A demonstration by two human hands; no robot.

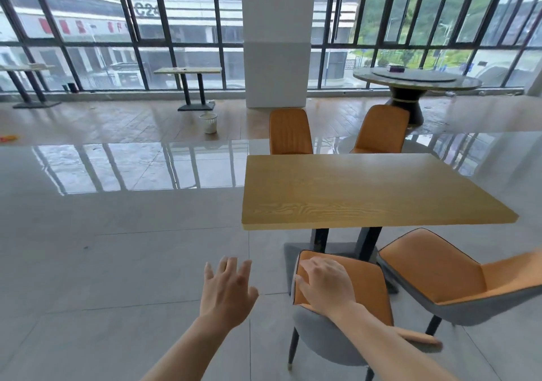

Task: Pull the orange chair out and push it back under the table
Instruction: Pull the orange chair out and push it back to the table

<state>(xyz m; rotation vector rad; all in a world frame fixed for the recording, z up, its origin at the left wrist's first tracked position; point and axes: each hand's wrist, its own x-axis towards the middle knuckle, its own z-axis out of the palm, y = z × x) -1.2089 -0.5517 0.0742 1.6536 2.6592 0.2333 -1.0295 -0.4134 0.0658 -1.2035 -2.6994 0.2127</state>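
An orange chair with a grey back shell stands on the near side of the wooden table, clear of the table edge. My right hand rests on the top of its backrest, fingers curled over the left corner. My left hand hovers open over the floor to the left of the chair, touching nothing.
A second orange chair stands just right of the first, turned sideways. Two more orange chairs sit at the table's far side. A white pillar, a white bin and other tables stand near the windows. Grey tile floor lies to the left.
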